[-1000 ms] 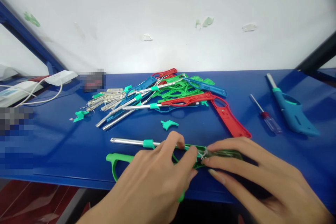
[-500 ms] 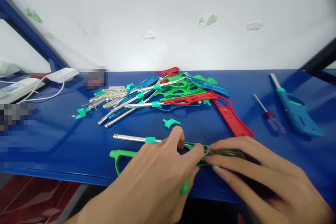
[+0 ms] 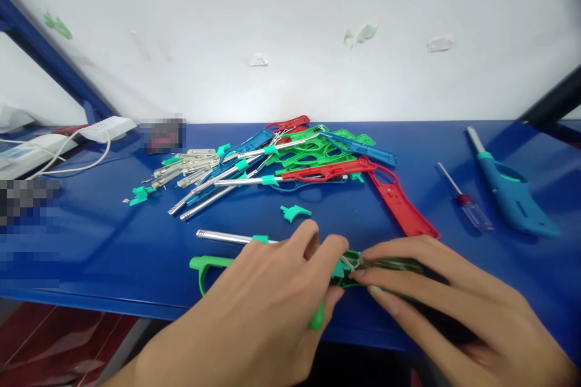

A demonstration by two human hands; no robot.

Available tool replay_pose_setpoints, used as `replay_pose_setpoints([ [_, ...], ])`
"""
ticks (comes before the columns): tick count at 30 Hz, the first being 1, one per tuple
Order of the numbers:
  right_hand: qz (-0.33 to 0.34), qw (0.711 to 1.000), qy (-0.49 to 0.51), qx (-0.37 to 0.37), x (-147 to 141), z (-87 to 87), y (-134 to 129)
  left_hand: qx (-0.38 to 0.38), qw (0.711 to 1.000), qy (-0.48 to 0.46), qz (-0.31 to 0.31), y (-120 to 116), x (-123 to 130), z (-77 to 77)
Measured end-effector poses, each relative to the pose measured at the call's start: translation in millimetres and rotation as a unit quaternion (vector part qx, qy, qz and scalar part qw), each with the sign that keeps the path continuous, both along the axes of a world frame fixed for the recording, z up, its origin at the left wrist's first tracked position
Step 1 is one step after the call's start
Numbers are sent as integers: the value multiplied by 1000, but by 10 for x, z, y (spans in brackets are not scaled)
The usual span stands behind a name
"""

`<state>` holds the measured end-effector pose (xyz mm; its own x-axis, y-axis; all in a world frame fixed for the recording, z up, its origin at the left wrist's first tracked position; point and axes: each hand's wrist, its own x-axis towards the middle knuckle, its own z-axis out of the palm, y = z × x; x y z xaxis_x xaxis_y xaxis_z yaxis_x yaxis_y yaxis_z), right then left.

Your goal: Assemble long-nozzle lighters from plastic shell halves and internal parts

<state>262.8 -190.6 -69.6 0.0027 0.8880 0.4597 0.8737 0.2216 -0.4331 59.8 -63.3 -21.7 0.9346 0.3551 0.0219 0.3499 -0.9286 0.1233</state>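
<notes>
An opened green gas lighter lies between my hands, its long metal tube (image 3: 224, 236) and teal collar (image 3: 260, 239) pointing left. My left hand (image 3: 267, 296) is closed around the lighter's middle, covering much of it. Beside its fingers, a teal trigger (image 3: 338, 269) and thin wires show inside the green shell. A second green housing half (image 3: 209, 262) lies below my left hand, mostly hidden by it. With fingertips and thumb, my right hand (image 3: 467, 296) grips the handle end, around a dark, see-through fuel tank (image 3: 399, 264).
Behind my hands is a pile of red, green and blue shells (image 3: 327, 164), tubes and clear tanks (image 3: 200, 168). A loose teal trigger (image 3: 296, 213) lies nearer. Right stand a screwdriver (image 3: 472, 211) and blue lighter (image 3: 517, 193); left, a power strip (image 3: 109, 128). A white wall (image 3: 290, 91) backs the shelf.
My left index finger and thumb have drawn back slightly to the left, so the teal trigger and wires inside the shell now show. My right hand has stayed almost still.
</notes>
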Motion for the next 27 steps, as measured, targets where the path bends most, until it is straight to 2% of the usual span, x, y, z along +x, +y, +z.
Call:
replay_pose_setpoints([
  [14,-2,1000,-3,3,-8,13,-29,11,1000,10,9,14,-12,-16],
  [22,-7,1000,-1,-8,-12,4,-33,-55,998,4,9,47,-10,5],
  [27,-4,1000,0,-1,-13,-6,-17,-60,998,12,8,73,17,38],
])
